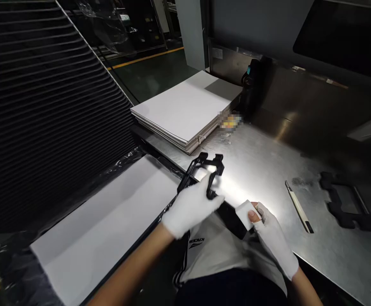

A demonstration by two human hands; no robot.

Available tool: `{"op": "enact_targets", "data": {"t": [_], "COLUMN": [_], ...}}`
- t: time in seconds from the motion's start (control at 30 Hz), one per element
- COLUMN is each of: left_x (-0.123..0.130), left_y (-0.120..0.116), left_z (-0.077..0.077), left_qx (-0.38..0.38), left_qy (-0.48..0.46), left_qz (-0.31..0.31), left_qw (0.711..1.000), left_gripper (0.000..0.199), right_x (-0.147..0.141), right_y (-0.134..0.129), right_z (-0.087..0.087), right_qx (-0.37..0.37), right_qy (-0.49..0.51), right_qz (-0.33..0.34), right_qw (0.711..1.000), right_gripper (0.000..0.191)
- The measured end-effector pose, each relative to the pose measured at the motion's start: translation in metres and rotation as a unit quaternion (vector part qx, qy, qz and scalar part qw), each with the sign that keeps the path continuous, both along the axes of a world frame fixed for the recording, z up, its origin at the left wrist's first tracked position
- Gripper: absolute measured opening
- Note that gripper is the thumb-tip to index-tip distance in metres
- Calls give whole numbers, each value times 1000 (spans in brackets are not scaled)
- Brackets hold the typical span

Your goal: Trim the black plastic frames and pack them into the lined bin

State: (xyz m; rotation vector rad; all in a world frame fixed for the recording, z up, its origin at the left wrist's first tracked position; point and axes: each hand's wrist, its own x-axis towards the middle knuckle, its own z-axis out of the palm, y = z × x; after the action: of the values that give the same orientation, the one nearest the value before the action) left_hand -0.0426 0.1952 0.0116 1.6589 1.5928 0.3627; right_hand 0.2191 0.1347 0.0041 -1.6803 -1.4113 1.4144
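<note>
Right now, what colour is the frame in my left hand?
The frame is black; it shows best in the head view.

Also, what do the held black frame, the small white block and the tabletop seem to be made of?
Black frame: probably moulded plastic, judging by its slim, notched shape; blur obscures the finish.
White block: matte, plain-faced, perhaps foam or eraser-like; uncertain.
Tabletop: bare metal, likely steel, showing a bright, smeared sheen.
</note>
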Motion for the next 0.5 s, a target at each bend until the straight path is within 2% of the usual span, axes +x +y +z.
{"op": "enact_targets", "data": {"t": [0.13, 0.2, 0.27, 0.33, 0.4, 0.47, 0.5], "left_x": [25, 33, 36, 36, 36, 36, 37], "left_y": [82, 107, 121, 126, 120, 100, 82], "left_z": [-24, -28, -27, -25, -22, -23, -26], "left_qx": [116, 166, 190, 204, 241, 309, 338], "left_qy": [158, 196, 228, 270, 289, 260, 229], "left_qz": [-91, -104, -95, -69, -43, -31, -22], "left_qw": [976, 961, 950, 939, 925, 914, 913], "left_gripper": [55, 47, 43, 49, 62, 71, 68], "right_x": [16, 29, 40, 44, 40, 35, 34], "right_y": [-4, 2, 18, 43, 73, 99, 108], "right_z": [10, 15, 17, 15, 15, 18, 23], "right_qx": [18, 23, 39, 56, 61, 77, 84], "right_qy": [-147, -187, -208, -214, -196, -213, -227], "right_qz": [-34, -58, -78, -85, -63, -45, -41], "right_qw": [988, 980, 974, 972, 977, 973, 969], "right_gripper": [51, 48, 43, 39, 43, 52, 58]}}
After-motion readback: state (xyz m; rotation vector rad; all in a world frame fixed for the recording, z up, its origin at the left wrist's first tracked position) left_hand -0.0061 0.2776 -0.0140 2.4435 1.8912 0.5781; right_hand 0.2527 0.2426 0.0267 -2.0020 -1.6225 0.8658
